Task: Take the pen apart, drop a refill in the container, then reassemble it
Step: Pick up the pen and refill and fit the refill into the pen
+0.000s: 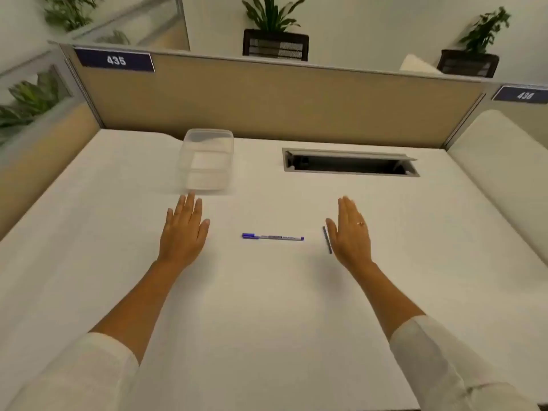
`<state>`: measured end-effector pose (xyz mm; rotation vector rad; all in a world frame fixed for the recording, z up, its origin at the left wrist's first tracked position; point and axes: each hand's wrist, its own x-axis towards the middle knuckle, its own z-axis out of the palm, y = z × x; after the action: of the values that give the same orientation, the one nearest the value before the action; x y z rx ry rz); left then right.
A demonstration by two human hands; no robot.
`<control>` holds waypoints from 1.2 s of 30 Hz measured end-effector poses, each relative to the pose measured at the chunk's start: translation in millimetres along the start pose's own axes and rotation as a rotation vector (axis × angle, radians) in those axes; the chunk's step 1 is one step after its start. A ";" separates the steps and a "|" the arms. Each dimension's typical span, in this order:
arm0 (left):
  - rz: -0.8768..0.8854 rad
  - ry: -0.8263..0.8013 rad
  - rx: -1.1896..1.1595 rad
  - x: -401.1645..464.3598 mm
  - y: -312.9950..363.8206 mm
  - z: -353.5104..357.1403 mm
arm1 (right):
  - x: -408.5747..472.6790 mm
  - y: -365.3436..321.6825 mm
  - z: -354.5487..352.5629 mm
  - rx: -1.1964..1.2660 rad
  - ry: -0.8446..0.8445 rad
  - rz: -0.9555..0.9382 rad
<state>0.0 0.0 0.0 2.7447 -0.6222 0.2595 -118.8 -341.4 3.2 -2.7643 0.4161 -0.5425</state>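
The pen [272, 237] is lying flat on the white desk [267, 307], near the middle, running left to right, with its blue cap at the left end and a small blue tip at the right end. It is assembled and nothing is touching it. A thin dark refill [327, 240] is lying just right of the pen, pointing near to far, right beside the thumb edge of the right hand [351, 232]. That hand is resting flat and spread, palm down, gripping nothing, and is wearing a ring [361, 223]. The left hand [184, 229] is lying flat too, palm down, fingers extended, gripping nothing, well left of the pen. Both forearms are coming out of white sleeves [444, 366]. The clear plastic container [207, 158] is sitting lidless just beyond the left hand's fingertips. On the far right an open cable slot [350, 163] is set into the desk. A tan partition [267, 99] is standing along the far edge, carrying a blue tag reading 435 [115, 60]. Potted plants [274, 34] are standing behind it.
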 end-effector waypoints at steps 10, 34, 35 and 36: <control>-0.092 -0.240 0.000 -74.6 2.2 51.8 | -97.0 11.7 48.7 -0.016 -0.204 0.118; -0.072 -0.306 -0.012 -71.9 1.4 50.2 | -16.8 -36.1 84.2 0.246 -0.120 0.112; -0.069 -0.310 -0.013 -71.4 0.3 49.3 | -17.4 -37.9 84.9 0.255 -0.114 0.122; -0.066 -0.313 -0.016 -71.2 -0.6 48.7 | -18.2 -39.2 85.2 0.263 -0.110 0.129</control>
<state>-57.9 11.6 -62.9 2.8062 -0.6043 -0.1947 -91.8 -280.1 -64.9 -2.4819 0.4581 -0.3816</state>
